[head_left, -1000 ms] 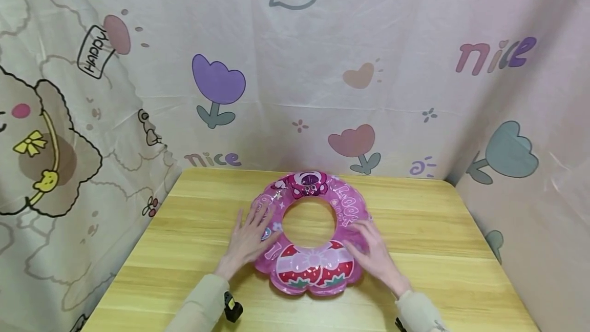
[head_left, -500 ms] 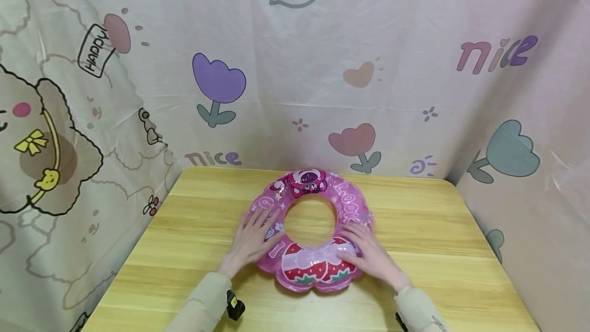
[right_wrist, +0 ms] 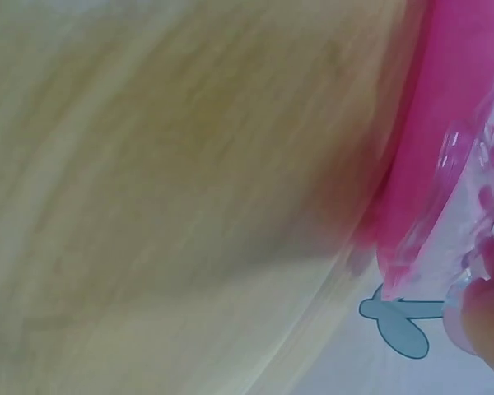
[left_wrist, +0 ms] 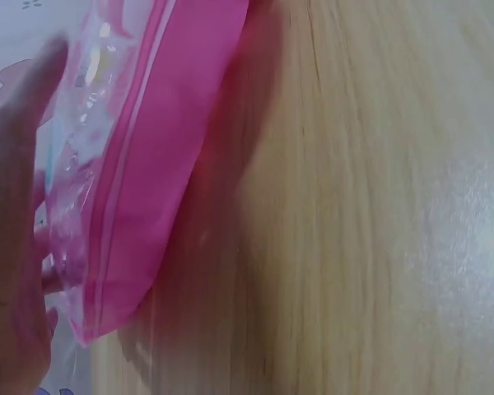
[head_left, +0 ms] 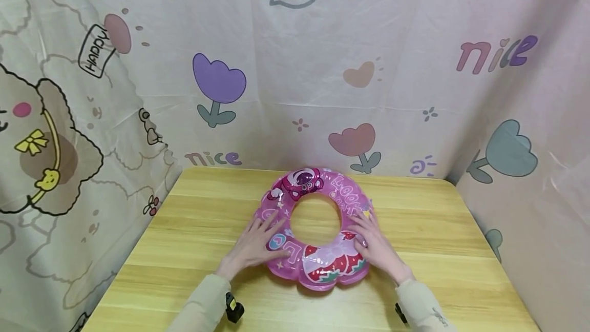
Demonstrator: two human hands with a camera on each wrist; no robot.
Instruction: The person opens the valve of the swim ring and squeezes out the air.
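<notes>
A pink inflatable swim ring (head_left: 329, 283) with strawberry, bear and letter prints lies on the table, its round hole facing up. On its left side rests my left hand (head_left: 254, 242), fingers spread over the top and thumb reaching toward the front. My right hand (head_left: 377, 247) lies over the right side, fingers fairly straight, thumb beside a small clear round part of the ring. From the left wrist, the ring's plain pink underside (left_wrist: 160, 173) and seam show, slightly raised off the wood. The right wrist view has the thumb (right_wrist: 487, 325) next to a clear bit at the ring's edge.
The light wooden table (head_left: 193, 209) stands against a pale cloth backdrop (head_left: 295, 65) printed with flowers and words, which also hangs along both sides. Both forearms come in from the front edge, with a small black wrist camera (head_left: 234, 309) under the left sleeve.
The swim ring has turned counterclockwise: the strawberries have shifted right and the bear print left. Both hands have stayed at its sides, with the fingers shifting a little.
</notes>
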